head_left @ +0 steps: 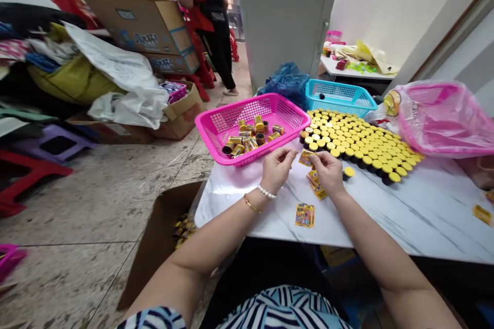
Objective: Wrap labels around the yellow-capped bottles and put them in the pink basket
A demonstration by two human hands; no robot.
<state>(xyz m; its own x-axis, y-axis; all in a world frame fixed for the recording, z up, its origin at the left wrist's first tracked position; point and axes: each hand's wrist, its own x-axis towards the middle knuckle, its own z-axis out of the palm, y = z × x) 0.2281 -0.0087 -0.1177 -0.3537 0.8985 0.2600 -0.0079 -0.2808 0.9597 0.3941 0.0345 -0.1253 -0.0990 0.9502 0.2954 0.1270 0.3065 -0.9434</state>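
The left hand's [277, 168] fingertips [287, 153] are pressed together in a small pinch, though whatever they may hold is too small to tell. The right hand's [328, 172] fingers [314, 160] curl inward beside a small printed card [306, 158], and I cannot tell whether they grip it. Both hands hover just in front of the pink plastic basket [266, 98], over a white marble-patterned table [424, 216].

Nearer the person than the basket lie a small pile of printed cards [316, 186] and one single card [305, 215]. To the basket's right, a large block of yellow-topped tubes [358, 146] stands packed upright, and one more yellow-topped tube [349, 172] stands apart beside the right hand. The sides that show along the block's near edge look dark and unlabelled.

Inside the basket, a much smaller loose heap of tubes [250, 136] lies tumbled, most seeming to wear printed yellow wrappers. So the wrapped tubes appear few and the bare ones many. Below the basket, an open cardboard box [162, 236] on the floor holds a few yellow packets [185, 229].
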